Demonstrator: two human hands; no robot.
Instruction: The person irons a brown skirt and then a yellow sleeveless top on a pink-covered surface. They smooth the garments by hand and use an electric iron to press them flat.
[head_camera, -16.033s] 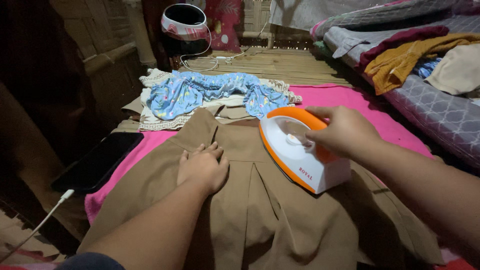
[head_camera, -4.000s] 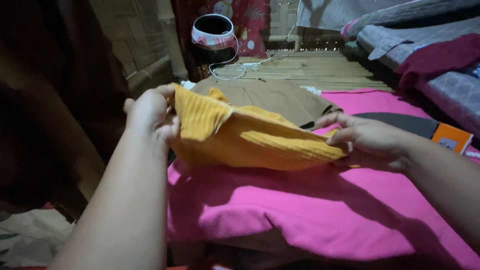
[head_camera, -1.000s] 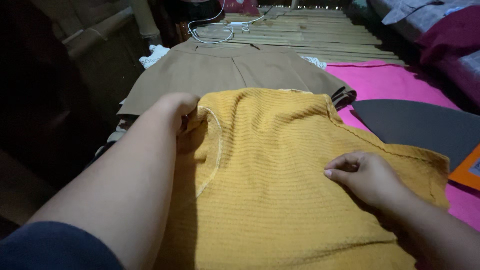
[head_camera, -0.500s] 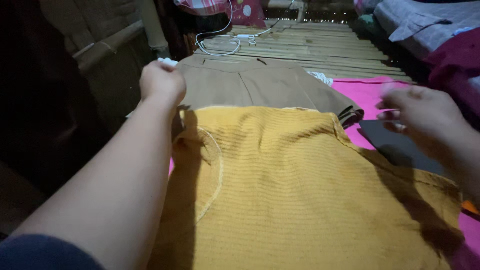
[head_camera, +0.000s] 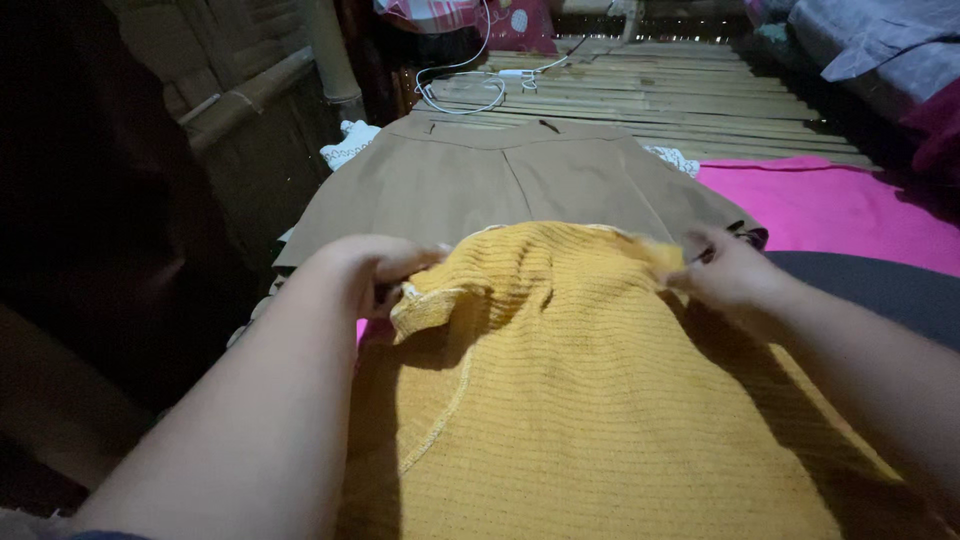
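Yellow knit top (head_camera: 590, 400) lies on the pink blanket (head_camera: 850, 205), just in front of the brown skirt (head_camera: 500, 185). The left hand (head_camera: 375, 270) and right hand (head_camera: 725, 270) each pinch a far corner. It looks soft, light and floppy, so the corners are good spots to hold. Its long side runs from the hands back toward the person.

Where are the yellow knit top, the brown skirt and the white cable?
yellow knit top (head_camera: 600, 400), head view, ribbed middle.
brown skirt (head_camera: 450, 185), head view, left panel.
white cable (head_camera: 465, 105), head view, loop on the slatted floor.
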